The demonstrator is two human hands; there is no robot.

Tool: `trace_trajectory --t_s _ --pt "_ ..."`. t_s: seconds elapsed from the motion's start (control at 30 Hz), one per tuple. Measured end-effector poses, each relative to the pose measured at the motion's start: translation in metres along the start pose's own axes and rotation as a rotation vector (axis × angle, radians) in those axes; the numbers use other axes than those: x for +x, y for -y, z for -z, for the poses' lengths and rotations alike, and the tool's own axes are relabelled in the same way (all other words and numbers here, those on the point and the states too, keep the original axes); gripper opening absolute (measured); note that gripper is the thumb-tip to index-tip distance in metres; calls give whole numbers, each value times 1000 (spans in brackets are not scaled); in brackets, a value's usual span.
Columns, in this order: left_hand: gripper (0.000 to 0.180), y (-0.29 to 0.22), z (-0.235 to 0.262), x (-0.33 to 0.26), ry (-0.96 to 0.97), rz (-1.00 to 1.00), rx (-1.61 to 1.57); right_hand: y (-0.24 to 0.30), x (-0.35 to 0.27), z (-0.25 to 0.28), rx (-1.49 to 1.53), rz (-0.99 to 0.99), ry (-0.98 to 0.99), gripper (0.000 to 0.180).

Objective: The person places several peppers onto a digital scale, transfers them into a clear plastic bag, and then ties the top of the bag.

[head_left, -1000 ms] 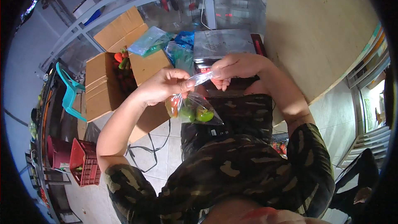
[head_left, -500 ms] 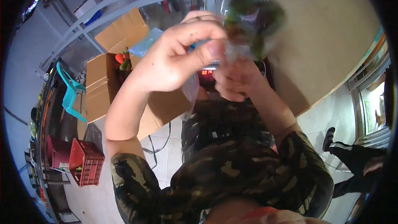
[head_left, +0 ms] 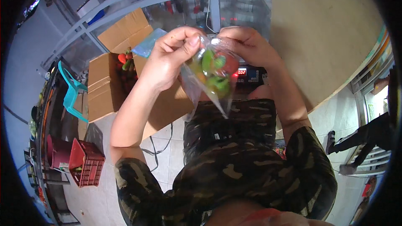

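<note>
Hanging bag (head_left: 211,73), point downward

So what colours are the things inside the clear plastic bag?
Green and red-orange pieces inside the clear plastic bag, head view.

So there's a clear plastic bag (head_left: 211,73) with green and red pieces inside, pinched at its top edge between both hands and hanging down over the lap. Right behind it sits a dark scale display (head_left: 247,75) showing small red glowing digits. Off to the left there's an open brown cardboard box (head_left: 104,86) with red and green stuff in it, and a bluish plastic bag (head_left: 147,44) lies on its flap.
</note>
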State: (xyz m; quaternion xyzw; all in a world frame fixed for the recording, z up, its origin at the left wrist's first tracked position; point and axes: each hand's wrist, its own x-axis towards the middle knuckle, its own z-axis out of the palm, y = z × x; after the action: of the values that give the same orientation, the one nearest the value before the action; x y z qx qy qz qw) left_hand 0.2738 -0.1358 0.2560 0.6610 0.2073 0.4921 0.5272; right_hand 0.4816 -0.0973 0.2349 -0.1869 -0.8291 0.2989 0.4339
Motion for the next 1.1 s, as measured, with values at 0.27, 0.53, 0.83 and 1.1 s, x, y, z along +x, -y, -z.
trace_trajectory --t_s 0.27,0.53,0.83,1.1 --pt "15 29 13 11 -162 62 24 1 3 -6 -278 -83 -15 23" --pt "24 54 27 26 -124 335 424 -30 -1 -2 47 -556 70 30" --pt "20 92 23 59 -75 405 483 -88 -27 5 578 -745 -171 27" --pt "16 24 -28 45 293 -131 296 -30 -46 -63 1677 -100 250 21"
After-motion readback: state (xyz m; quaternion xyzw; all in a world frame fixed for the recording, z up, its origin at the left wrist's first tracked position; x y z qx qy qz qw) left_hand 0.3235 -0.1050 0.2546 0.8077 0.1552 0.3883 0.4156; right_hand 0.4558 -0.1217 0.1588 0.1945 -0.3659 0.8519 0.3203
